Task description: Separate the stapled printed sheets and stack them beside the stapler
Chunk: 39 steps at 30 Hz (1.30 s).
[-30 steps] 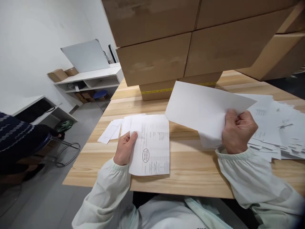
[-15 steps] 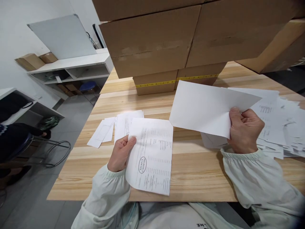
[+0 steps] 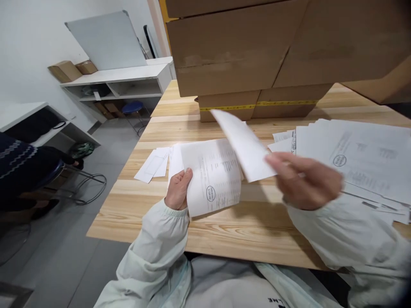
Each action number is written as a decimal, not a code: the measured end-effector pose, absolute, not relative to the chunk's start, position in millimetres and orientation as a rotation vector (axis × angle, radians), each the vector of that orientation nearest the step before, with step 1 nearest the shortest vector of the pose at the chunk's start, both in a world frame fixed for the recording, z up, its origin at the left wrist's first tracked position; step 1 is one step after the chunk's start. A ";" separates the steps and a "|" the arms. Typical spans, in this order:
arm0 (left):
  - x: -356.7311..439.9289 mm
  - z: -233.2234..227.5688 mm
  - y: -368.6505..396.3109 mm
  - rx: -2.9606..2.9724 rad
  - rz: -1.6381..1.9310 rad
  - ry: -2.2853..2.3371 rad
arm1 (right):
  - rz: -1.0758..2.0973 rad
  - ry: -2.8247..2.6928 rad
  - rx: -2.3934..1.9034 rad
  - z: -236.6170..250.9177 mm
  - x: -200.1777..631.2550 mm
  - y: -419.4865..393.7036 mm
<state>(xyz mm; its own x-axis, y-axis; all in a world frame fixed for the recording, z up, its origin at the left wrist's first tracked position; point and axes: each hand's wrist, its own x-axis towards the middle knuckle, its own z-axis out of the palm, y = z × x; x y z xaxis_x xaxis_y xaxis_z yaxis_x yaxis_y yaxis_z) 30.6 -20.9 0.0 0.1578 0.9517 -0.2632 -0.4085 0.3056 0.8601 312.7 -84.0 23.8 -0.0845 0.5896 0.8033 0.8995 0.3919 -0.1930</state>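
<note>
My left hand [image 3: 179, 188] is closed on the left edge of a printed sheet [image 3: 221, 188], its thumb lying on top. An oval stamp and rows of small print show on that sheet, which curves up off the table. Blurred by motion, my right hand [image 3: 308, 179] pinches the corner of a blank-looking white sheet [image 3: 244, 147], tilted and bent over the printed one. To the left of my left hand lie small white slips [image 3: 152, 164]. Right of my right hand, a loose pile of printed papers [image 3: 369, 158] spreads over the table, its top sheet bearing a similar oval stamp.
Large cardboard boxes [image 3: 237, 51] are stacked at the back of the wooden table [image 3: 128, 218]. White shelves [image 3: 138, 75], a whiteboard [image 3: 105, 42] and a blue stool [image 3: 132, 108] stand beyond on the left. A seated person [image 3: 19, 171] is partly visible at the far left.
My right hand has moved left with the white sheet, which now stands steeper and overlaps the printed sheet's right side. More of the right-hand paper pile is uncovered. The view has shifted.
</note>
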 end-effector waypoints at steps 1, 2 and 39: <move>30.8 -2.7 -20.3 0.712 1.115 0.932 | -0.575 -1.937 -1.133 23.6 294.5 -80.8; 30.6 -4.9 -19.4 0.700 1.121 0.924 | -0.696 -2.060 -0.957 23.2 279.0 -77.1; 70.4 8.7 -69.2 1.171 1.339 0.807 | 0.552 -1.221 -1.284 -43.5 265.0 -108.0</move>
